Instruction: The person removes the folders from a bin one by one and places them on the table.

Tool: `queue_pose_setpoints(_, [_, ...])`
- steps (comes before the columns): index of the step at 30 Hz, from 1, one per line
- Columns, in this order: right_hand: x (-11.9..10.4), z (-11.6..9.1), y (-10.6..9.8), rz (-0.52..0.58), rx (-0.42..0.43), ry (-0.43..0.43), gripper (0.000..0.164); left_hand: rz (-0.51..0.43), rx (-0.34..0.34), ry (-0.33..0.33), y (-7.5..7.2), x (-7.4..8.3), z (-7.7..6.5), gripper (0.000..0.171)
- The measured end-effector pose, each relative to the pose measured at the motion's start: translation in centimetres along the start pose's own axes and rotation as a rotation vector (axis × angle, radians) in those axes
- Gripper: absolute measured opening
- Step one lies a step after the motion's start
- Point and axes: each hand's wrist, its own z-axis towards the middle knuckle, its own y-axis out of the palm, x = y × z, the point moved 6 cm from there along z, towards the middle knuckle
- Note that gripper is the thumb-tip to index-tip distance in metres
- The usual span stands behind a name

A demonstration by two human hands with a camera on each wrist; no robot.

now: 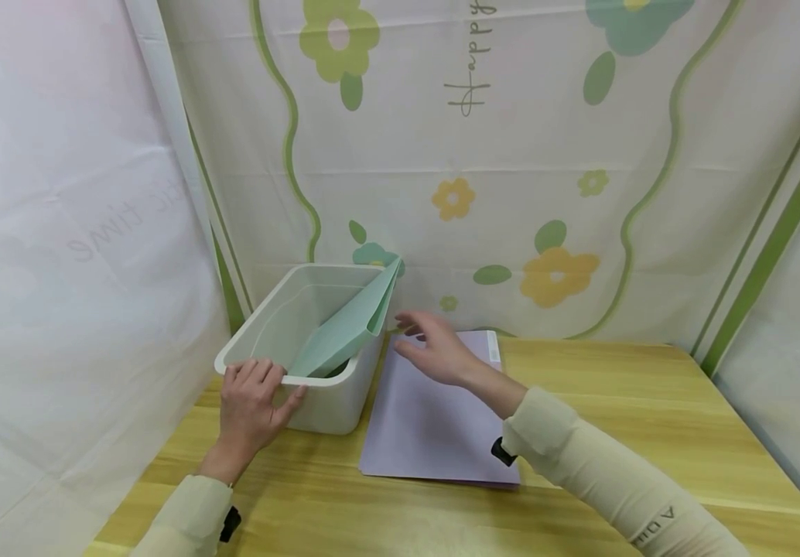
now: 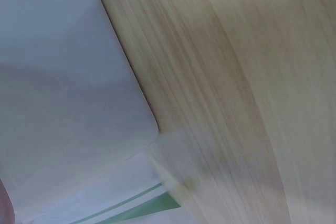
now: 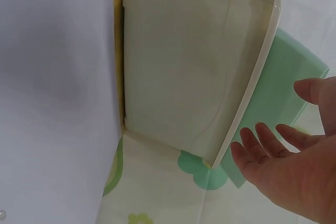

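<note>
White bin [image 1: 333,402] sits under and just beyond the left hand [image 1: 254,398], on the counter [image 1: 616,379]. Left hand: fingers hooked over the near rim, thumb along the outer wall, so it grips the bin. Green folder [image 1: 344,329], between the hands: tilted, lower end inside the bin, upper end jutting above the far right rim. Right hand [image 1: 438,352]: fingers loosely spread, nothing held, just beside the folder's raised end. Purple folder [image 1: 435,433]: flat below the right hand, white label [image 1: 494,346] at its far right corner.

Handling (judgement): step in hand looks like settling or steadying the green folder. Keep left-hand pressure on the rim so the bin does not slide; guide the folder by its raised end with the right palm flat, gently, since thin sheet may crease against the rim. Keep the right sleeve off the purple folder.

Contents: the bin holds the lower part of the green folder; a dark patch [image 1: 339,370] shows beneath it, right of the left hand, nature not readable. The rest of the floor is hidden.
</note>
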Motion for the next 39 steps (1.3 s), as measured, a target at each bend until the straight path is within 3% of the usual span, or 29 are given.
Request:
queue_pose_setpoints(24, [-2.2, 1.0, 1.6, 0.098, 0.003, -0.023, 0.045, 0.011, -0.035, 0.000, 0.0, 0.0, -0.1, 0.062])
queue_pose_setpoints(39, [-3.0, 1.9, 2.4, 0.135, 0.019, -0.099, 0.058, -0.007, 0.003, 0.000, -0.2, 0.1, 0.0, 0.062])
